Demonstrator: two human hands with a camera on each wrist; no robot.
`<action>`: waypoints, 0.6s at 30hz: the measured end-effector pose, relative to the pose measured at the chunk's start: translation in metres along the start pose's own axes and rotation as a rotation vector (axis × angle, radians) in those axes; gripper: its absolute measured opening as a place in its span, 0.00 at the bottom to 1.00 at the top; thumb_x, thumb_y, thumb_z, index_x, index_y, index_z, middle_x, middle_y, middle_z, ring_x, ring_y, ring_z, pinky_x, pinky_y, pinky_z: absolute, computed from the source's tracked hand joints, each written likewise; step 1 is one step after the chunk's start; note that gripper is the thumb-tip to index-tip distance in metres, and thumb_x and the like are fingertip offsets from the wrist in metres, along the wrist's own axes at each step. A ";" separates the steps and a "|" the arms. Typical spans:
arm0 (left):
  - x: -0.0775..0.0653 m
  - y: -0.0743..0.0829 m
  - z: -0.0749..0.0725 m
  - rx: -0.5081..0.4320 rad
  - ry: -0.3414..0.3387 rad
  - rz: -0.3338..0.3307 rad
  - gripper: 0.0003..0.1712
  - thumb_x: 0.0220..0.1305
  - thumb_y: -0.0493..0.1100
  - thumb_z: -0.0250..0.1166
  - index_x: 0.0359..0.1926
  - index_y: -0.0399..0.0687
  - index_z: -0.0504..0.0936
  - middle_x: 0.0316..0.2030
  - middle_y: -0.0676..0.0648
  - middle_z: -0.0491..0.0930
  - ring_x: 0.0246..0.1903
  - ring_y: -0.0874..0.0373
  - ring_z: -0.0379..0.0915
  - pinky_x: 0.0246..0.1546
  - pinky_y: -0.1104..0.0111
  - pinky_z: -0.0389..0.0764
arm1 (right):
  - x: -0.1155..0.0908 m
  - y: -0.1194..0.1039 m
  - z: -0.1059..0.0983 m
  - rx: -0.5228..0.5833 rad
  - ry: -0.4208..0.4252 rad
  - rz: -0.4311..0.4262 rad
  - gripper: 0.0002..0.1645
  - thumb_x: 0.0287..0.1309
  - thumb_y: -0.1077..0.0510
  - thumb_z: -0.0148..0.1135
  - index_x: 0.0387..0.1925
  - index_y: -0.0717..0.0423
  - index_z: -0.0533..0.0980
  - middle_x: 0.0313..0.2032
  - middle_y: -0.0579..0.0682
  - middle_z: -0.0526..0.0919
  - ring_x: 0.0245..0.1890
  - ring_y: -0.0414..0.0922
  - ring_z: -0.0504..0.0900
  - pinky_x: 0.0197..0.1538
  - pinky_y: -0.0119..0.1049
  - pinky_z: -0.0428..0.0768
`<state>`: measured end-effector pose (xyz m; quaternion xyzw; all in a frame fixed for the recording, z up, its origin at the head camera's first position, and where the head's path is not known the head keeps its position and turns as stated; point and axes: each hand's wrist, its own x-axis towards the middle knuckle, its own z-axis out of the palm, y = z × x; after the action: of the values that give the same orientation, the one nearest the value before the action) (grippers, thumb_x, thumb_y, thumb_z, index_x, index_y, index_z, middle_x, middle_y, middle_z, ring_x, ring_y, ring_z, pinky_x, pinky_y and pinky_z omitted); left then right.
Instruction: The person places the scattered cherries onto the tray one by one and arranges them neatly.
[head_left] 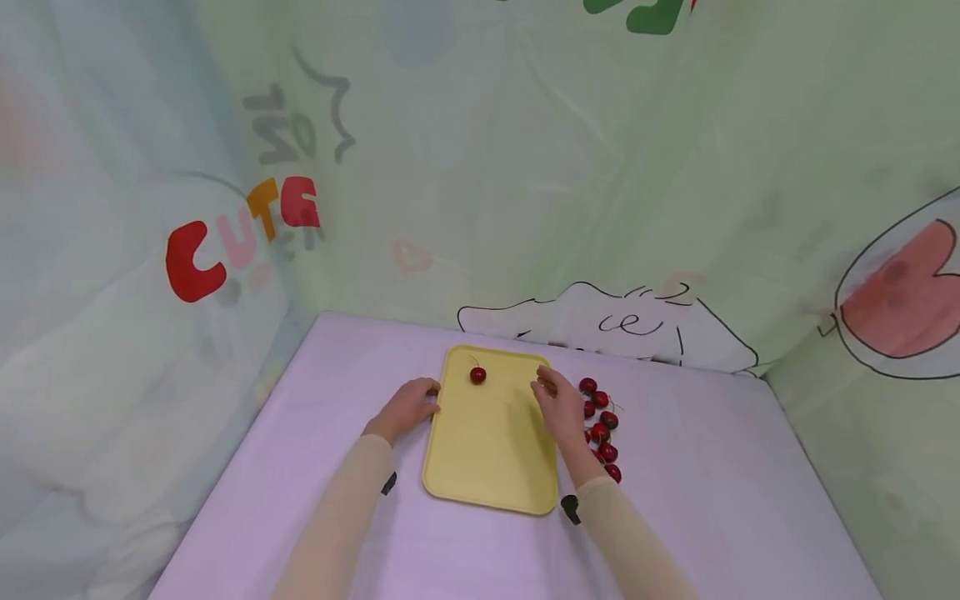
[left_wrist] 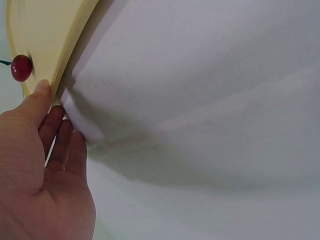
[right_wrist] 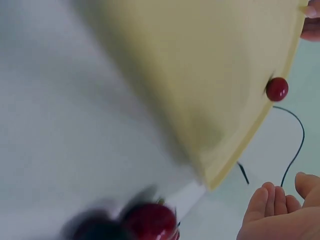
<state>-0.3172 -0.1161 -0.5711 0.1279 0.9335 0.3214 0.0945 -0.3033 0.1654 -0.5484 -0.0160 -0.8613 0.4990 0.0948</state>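
A shallow yellow tray (head_left: 491,450) lies on the table, with one dark red cherry (head_left: 477,376) and its stem near the far left corner. My left hand (head_left: 408,408) holds the tray's left edge; in the left wrist view the thumb (left_wrist: 43,86) lies on the rim and the fingers (left_wrist: 62,140) are against the outer side. Over the tray's right edge is my right hand (head_left: 561,408), its fingers loosely bent and nothing held. To the right of that hand lie several cherries (head_left: 609,420), partly hidden by the hand and forearm.
A pale lilac cloth covers the table (head_left: 705,500). Printed fabric curtains (head_left: 480,183) stand around its back and sides. Dark pieces, one by the right wrist (head_left: 571,508), show beneath both sleeves.
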 end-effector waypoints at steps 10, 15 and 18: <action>-0.002 0.005 -0.006 0.009 0.005 0.029 0.22 0.66 0.35 0.64 0.60 0.34 0.74 0.56 0.40 0.76 0.60 0.46 0.69 0.66 0.57 0.67 | 0.001 0.036 -0.059 -0.127 0.152 0.038 0.27 0.70 0.52 0.56 0.65 0.59 0.70 0.60 0.58 0.77 0.59 0.53 0.76 0.60 0.45 0.78; -0.002 0.004 -0.005 0.010 -0.005 0.022 0.22 0.66 0.36 0.63 0.60 0.35 0.74 0.57 0.40 0.76 0.61 0.46 0.69 0.67 0.56 0.67 | 0.017 0.100 -0.077 -0.201 0.196 0.103 0.32 0.69 0.40 0.52 0.69 0.48 0.67 0.62 0.52 0.75 0.60 0.50 0.75 0.59 0.45 0.78; 0.000 0.002 -0.003 0.012 -0.006 0.035 0.22 0.66 0.36 0.64 0.60 0.35 0.74 0.57 0.40 0.76 0.61 0.46 0.69 0.66 0.56 0.67 | 0.014 0.109 -0.090 -0.208 0.182 0.137 0.33 0.69 0.41 0.54 0.70 0.50 0.66 0.63 0.54 0.74 0.61 0.52 0.74 0.58 0.43 0.80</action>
<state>-0.3176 -0.1160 -0.5677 0.1457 0.9327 0.3170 0.0910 -0.3079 0.2984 -0.5965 -0.1298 -0.8930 0.4088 0.1360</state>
